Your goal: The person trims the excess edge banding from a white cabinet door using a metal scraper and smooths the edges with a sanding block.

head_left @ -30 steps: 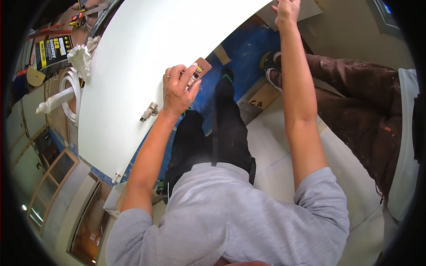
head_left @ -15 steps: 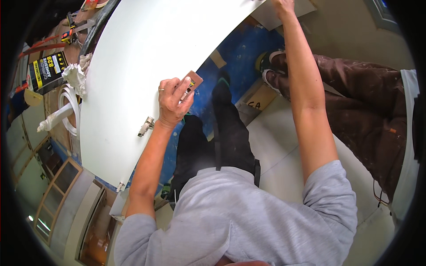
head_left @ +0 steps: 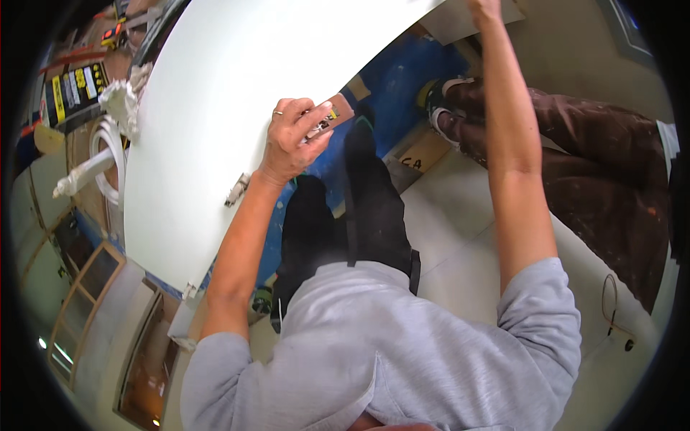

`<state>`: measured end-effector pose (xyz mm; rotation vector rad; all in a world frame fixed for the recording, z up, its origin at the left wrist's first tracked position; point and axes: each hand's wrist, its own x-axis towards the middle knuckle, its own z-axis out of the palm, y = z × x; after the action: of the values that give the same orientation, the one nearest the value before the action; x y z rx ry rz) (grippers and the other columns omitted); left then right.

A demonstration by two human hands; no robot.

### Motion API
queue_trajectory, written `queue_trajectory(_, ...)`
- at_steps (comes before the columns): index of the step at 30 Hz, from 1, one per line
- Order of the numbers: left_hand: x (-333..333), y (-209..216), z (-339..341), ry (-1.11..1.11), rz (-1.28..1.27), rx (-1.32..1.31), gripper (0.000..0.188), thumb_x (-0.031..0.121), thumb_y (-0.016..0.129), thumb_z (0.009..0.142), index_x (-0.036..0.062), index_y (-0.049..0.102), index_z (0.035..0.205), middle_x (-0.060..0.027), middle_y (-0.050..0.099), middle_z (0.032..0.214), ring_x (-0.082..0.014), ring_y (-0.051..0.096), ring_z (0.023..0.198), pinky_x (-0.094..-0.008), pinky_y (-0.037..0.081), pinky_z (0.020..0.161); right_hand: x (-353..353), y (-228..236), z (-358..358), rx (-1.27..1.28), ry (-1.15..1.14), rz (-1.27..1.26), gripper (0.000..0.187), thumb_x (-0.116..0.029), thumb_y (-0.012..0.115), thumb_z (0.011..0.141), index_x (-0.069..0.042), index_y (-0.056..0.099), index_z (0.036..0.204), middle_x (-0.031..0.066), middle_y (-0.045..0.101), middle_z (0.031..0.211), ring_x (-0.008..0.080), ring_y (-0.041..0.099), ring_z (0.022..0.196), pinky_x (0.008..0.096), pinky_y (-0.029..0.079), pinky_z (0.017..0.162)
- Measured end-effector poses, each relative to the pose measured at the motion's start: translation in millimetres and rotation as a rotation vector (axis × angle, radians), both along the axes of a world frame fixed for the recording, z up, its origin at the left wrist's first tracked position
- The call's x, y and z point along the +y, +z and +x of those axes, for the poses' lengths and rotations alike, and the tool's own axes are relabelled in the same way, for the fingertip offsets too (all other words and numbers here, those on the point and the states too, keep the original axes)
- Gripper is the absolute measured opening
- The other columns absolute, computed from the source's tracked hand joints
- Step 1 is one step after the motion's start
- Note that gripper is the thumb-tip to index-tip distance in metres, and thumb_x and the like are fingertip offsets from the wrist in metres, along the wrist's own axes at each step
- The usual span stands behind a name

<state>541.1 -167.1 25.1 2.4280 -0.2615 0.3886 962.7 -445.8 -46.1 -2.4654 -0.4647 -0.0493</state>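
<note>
At far left a black-and-yellow package [head_left: 65, 100] bears light and yellow printing, curved by the lens. Beside it are a crumpled white cloth [head_left: 121, 100] and, below, a white tube [head_left: 88, 172] crossing a white coil [head_left: 118, 183]. The white panel [head_left: 208, 108] runs out of view at the top; a metal hinge [head_left: 238, 189] sits near its edge by the left wrist. The left hand [head_left: 293, 140] has its fingers clamped on a brown block [head_left: 343, 108] at the panel's edge, hiding part of its yellow-and-black label. Farther right, a board [head_left: 430, 149] shows dark handwritten letters. The right hand [head_left: 486, 10] is cut off above, so I cannot tell how its fingers stand. Another person's brown trousers [head_left: 611, 147] fill the right side, the upper body out of view.
</note>
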Motion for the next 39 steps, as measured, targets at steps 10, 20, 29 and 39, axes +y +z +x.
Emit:
queue_trajectory(10, -8.3, 12.7, -209.8, 0.090, -0.380, 0.662, 0.054, 0.004, 0.086, 0.067, 0.0077, 0.071, 0.119, -0.0109, 0.062, 0.104, -0.0318, 0.060, 0.093, -0.0417, 0.050, 0.083, 141.5, 29.2, -342.8, 0.945, -0.226, 0.855, 0.046, -0.032, 0.070, 0.101, 0.004, 0.053, 0.123, 0.0138, 0.066, 0.105, 0.0164, 0.072, 0.072, 0.0273, 0.059, 0.055)
queue_trajectory(20, 27.3, 16.2, -252.1, 0.086, -0.437, 0.731, 0.051, 0.008, 0.086, 0.070, 0.0062, 0.071, 0.118, -0.0133, 0.064, 0.106, -0.0329, 0.061, 0.098, -0.0417, 0.051, 0.089, 111.4, 10.8, -515.8, 1.426, 0.703, 0.323, 0.063, -0.032, 0.080, 0.092, -0.002, 0.056, 0.142, 0.0139, 0.066, 0.129, 0.0246, 0.066, 0.114, 0.0403, 0.055, 0.098)
queue_trajectory(29, 25.9, 51.5, -216.5, -0.090, -0.601, 0.708, 0.080, 0.014, 0.088, 0.074, 0.0056, 0.053, 0.145, -0.0132, 0.068, 0.114, -0.0288, 0.068, 0.100, -0.0380, 0.054, 0.091, 81.9, 136.4, -547.5, 0.663, 0.786, -0.065, 0.080, -0.036, 0.085, 0.080, -0.003, 0.053, 0.145, 0.0209, 0.064, 0.129, 0.0408, 0.063, 0.116, 0.0467, 0.050, 0.099)
queue_trajectory(39, 2.2, 13.8, -74.3, 0.139, -0.120, 0.185, 0.045, 0.017, 0.068, 0.093, 0.0005, 0.059, 0.134, -0.0181, 0.061, 0.120, -0.0360, 0.061, 0.107, -0.0461, 0.049, 0.092, -5.7, 131.9, -509.2, 1.096, 0.154, 0.269, 0.055, -0.041, 0.077, 0.092, 0.000, 0.063, 0.126, 0.0107, 0.070, 0.107, 0.0210, 0.066, 0.096, 0.0350, 0.053, 0.085)
